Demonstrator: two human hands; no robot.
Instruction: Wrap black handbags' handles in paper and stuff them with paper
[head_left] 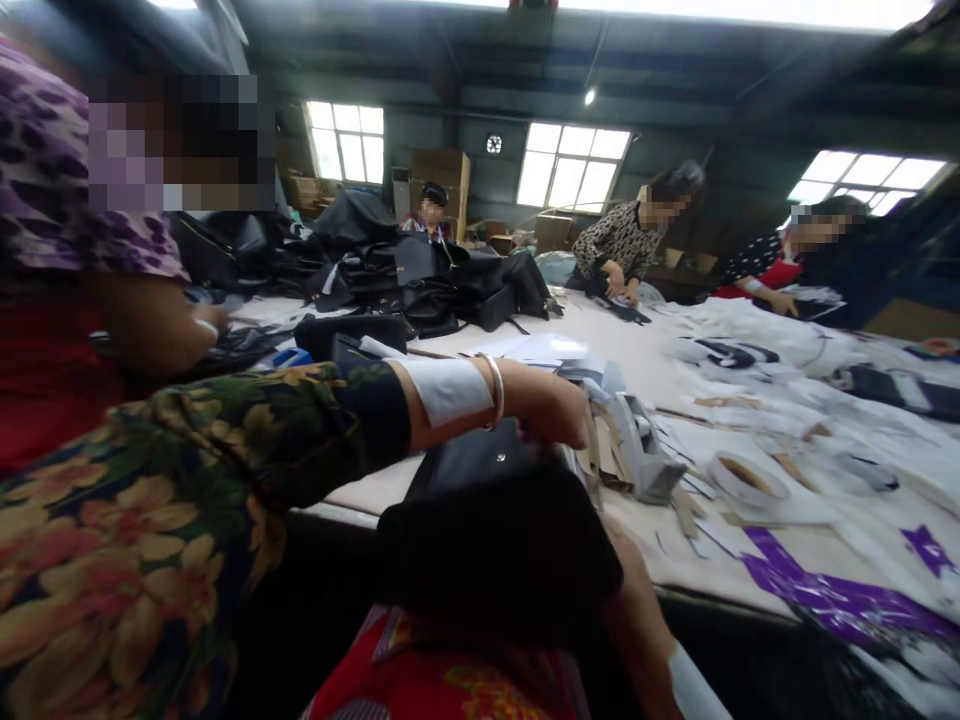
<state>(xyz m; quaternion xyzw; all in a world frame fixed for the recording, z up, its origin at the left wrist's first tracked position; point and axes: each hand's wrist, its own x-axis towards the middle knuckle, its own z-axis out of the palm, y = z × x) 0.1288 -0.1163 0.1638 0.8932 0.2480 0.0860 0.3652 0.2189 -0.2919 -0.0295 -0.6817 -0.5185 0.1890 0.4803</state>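
Note:
A black bag [502,530] stands tilted at the table's near edge, against my body, with a small shiny metal stud on its upper panel. My right hand [626,560] is at the bag's right side and supports it; most of its fingers are hidden by the bag. My left hand [559,408] reaches across above the bag's far side, with a white bangle on the wrist and a white wrap on the forearm. Its fingers point down and are blurred, so what they touch is unclear. Just right of it stands a small grey box [645,455] with cardboard strips.
A heap of black bags [435,270] covers the far left of the table. White paper sheets [540,348], a tape roll [748,478], purple plastic [832,590] and clear wrapping [847,430] lie about. One co-worker [142,270] is close on my left; others work across the table.

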